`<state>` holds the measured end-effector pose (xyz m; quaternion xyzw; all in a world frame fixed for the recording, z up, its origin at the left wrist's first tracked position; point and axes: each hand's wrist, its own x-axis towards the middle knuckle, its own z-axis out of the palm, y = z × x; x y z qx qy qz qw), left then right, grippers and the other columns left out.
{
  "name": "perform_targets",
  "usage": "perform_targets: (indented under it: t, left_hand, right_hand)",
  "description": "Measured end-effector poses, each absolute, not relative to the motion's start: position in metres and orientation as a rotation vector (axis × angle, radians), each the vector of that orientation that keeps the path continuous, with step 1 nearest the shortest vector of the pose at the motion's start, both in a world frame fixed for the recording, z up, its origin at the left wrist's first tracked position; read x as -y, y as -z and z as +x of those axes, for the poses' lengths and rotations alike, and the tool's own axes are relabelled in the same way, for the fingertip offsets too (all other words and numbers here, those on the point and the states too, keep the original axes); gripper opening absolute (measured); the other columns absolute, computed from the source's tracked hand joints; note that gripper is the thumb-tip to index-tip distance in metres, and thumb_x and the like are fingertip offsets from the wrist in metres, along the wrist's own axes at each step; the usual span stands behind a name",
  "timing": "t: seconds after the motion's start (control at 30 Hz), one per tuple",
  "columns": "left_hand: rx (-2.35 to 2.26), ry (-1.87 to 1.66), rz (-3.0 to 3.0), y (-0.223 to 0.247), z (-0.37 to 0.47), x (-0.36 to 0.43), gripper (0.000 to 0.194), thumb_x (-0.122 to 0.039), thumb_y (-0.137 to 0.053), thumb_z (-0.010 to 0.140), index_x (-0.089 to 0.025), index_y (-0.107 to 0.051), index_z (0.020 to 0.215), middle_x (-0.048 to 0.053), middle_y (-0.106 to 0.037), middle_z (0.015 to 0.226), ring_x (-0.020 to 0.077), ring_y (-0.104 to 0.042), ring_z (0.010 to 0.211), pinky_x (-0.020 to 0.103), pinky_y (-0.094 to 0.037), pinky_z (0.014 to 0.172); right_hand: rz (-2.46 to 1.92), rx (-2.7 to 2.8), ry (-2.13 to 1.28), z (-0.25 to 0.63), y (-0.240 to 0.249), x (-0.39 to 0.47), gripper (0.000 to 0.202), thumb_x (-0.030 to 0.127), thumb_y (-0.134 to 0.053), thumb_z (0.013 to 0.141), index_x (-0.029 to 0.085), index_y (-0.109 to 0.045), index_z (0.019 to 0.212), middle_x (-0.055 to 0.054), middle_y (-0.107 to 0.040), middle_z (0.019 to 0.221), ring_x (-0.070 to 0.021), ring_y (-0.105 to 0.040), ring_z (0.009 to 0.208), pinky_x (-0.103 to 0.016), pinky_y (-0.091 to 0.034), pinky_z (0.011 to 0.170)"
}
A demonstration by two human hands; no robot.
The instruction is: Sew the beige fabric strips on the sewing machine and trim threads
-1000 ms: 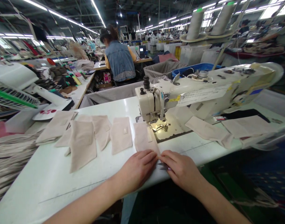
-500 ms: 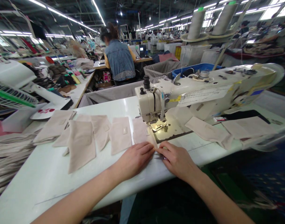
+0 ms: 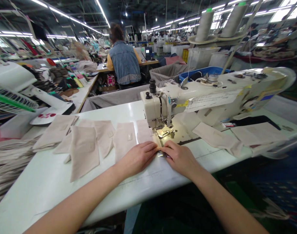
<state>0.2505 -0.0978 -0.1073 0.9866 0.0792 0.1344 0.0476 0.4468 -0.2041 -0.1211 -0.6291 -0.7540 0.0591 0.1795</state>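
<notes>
A beige fabric piece (image 3: pixel 143 131) lies partly under the presser foot of the white sewing machine (image 3: pixel 154 109). My left hand (image 3: pixel 140 157) rests on its near end, fingers together and pressing the cloth edge. Close against it, my right hand (image 3: pixel 179 159) pinches the same edge with thumb and forefinger. Under the right fingers shows a small shiny metal tool (image 3: pixel 161 154), mostly hidden, its kind unclear. Left of the hands lie a beige piece with a small tab (image 3: pixel 125 139) and another tabbed piece (image 3: pixel 85 151).
More beige pieces (image 3: pixel 217 138) lie right of the needle area. A fabric stack (image 3: pixel 12 165) stands at the left edge, below a white fan (image 3: pixel 14 84). Thread cones (image 3: pixel 204 27) rise behind the machine. A co-worker in a denim vest (image 3: pixel 125 61) sits ahead.
Both hands have moved slightly forward, towards the presser foot, with the cloth edge between them. The co-worker's head has turned away.
</notes>
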Motion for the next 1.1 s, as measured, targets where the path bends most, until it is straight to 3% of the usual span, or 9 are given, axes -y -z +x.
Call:
perform_targets:
  t: [0.47,1.1]
  left_hand:
    - [-0.267,-0.41,3.038,0.107,0.255,0.072,0.03,-0.022,-0.042,0.102,-0.013,-0.064,0.121,0.012,-0.066,0.121,0.0241,-0.062,0.114,0.04,-0.055,0.099]
    - [-0.439,-0.419,2.999,0.109,0.264,0.049,0.034,-0.026,-0.042,0.102,-0.015,-0.063,0.126,0.013,-0.065,0.126,0.0248,-0.061,0.118,0.041,-0.052,0.104]
  right_hand:
    - [-1.885,2.143,-0.132,0.448,0.117,0.185,0.033,0.019,-0.055,0.096,0.026,-0.065,0.126,-0.005,-0.063,0.123,-0.0184,-0.065,0.092,-0.028,-0.048,0.071]
    - [-1.913,2.029,-0.065,0.46,0.118,0.198,0.031,0.013,-0.055,0.091,0.023,-0.067,0.118,-0.004,-0.065,0.116,-0.0185,-0.067,0.095,-0.027,-0.05,0.072]
